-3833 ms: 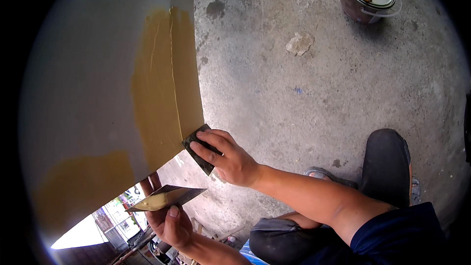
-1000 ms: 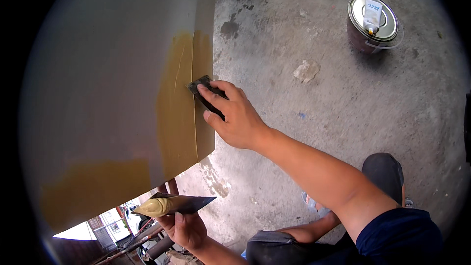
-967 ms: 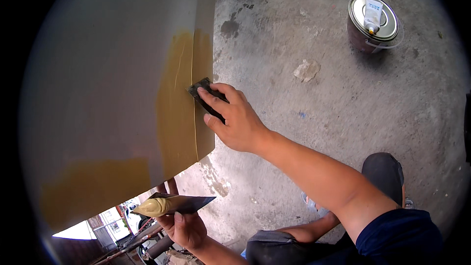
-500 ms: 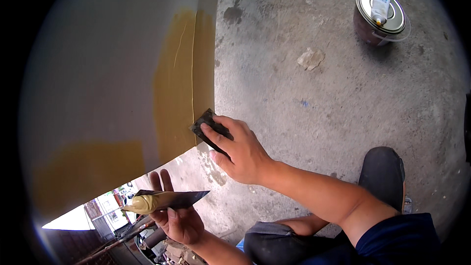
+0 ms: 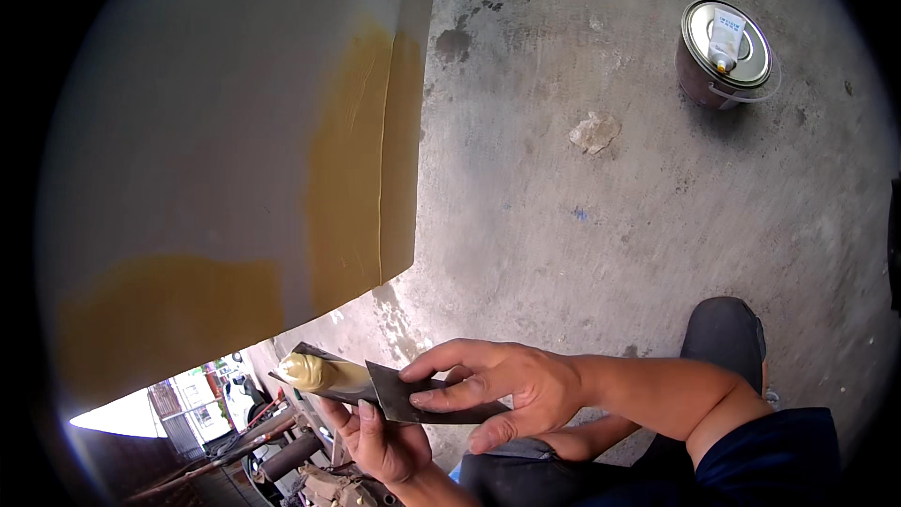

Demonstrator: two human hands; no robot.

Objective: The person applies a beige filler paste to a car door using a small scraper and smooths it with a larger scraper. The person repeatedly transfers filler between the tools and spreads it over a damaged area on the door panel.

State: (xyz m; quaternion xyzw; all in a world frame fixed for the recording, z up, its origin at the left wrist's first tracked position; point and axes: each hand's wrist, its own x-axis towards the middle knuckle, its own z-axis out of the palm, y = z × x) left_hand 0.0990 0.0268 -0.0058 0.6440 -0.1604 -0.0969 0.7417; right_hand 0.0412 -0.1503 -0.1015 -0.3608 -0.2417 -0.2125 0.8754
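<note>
My left hand [image 5: 380,446], low in the picture, grips a dark putty board [image 5: 327,354] from below. A lump of yellowish putty [image 5: 305,373] sits at the board's far left end. My right hand [image 5: 530,385] holds a thin dark flat spreader [image 5: 392,392], fingers on top and thumb at its lower edge. The spreader's left end overlaps the board beside the putty; whether they touch I cannot tell. Above them on the left stands a large grey panel [image 5: 225,150], with a mustard-yellow putty strip [image 5: 352,178] along its right edge and another patch [image 5: 178,310] at its lower left.
On the concrete floor [image 5: 526,225] at upper right stands a brown lidded can [image 5: 702,86], a white tube [image 5: 725,38] lying on its lid. A pale flat chunk [image 5: 594,132] lies nearer. My dark shoe [image 5: 723,338] is at lower right. Clutter [image 5: 291,455] fills the lower left.
My right hand has moved off the panel's edge, down to the board with the spreader. My left hand and board have shifted slightly right. The panel's yellow strip now looks smoother.
</note>
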